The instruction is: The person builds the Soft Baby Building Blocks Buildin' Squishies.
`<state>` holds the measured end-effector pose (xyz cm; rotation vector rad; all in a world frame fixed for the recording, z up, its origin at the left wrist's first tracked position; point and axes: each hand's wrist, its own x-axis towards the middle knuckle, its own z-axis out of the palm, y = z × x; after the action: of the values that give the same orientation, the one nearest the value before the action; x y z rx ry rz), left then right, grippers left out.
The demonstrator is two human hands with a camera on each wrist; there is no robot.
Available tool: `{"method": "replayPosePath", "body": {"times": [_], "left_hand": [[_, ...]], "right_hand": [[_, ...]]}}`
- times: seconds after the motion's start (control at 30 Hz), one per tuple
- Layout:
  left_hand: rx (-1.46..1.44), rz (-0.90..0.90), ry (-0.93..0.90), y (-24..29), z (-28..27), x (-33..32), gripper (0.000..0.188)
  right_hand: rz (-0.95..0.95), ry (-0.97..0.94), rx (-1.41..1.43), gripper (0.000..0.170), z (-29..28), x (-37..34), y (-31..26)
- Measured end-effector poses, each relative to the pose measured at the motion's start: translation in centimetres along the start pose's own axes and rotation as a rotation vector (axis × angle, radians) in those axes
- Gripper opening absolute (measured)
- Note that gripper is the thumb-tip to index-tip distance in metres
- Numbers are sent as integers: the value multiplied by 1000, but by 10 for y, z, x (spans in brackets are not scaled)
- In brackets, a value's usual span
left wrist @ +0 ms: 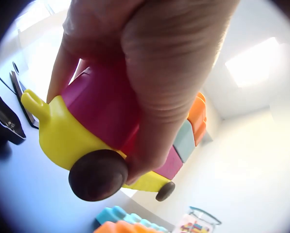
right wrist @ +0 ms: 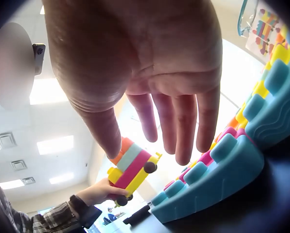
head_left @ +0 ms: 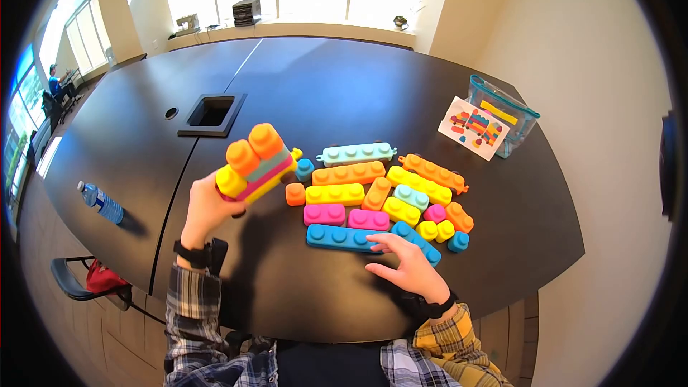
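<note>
My left hand (head_left: 208, 208) grips a stacked block car (head_left: 259, 165) above the table, left of the loose blocks. The car has a yellow wheeled base (left wrist: 69, 138), magenta and pale teal layers, and orange and yellow blocks on top. In the left wrist view, thumb and fingers hold its magenta part (left wrist: 103, 104), with a dark wheel (left wrist: 98, 175) beside the thumb. My right hand (head_left: 410, 269) hovers with fingers extended, holding nothing, over the near edge of the long blue block (head_left: 344, 238) and beside another blue block (head_left: 419, 245). Whether it touches them I cannot tell.
Several orange, yellow, pink and teal blocks lie in rows, with a pale teal wheeled base (head_left: 357, 154) behind them. A picture card (head_left: 473, 127) leans by a clear pouch (head_left: 527, 125) at back right. A water bottle (head_left: 100, 203) lies at left; a table socket (head_left: 213, 115) is behind.
</note>
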<state>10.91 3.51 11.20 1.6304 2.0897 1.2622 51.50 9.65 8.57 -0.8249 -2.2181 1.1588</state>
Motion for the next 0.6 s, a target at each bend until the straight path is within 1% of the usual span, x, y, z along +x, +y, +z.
{"method": "replayPosePath", "body": {"times": [0.03,0.1,0.17,0.23,0.37,0.43,0.5,0.6], "left_hand": [[0,0,0,-9,3,8,49],[207,-95,40,-28,13,22,54],[217,-109,50,-43,25,29,55],[306,-129,7,-49,33,34,53],[356,-143,-88,-58,37,33,52],[344,-151,-97,-62,37,32,53],[291,-120,-116,-69,38,32,52],[258,-119,-130,-63,36,31,55]], "right_hand": [[0,0,0,54,0,0,0],[-12,-18,-36,48,1,0,0],[-18,-21,-48,46,0,0,0],[-25,-23,-58,43,0,0,-1],[-28,-48,-69,39,-6,-2,-1],[-39,-56,-81,37,-10,-2,-2],[-57,-62,-100,37,-16,0,-6],[-103,-56,-155,37,-31,8,-20]]}}
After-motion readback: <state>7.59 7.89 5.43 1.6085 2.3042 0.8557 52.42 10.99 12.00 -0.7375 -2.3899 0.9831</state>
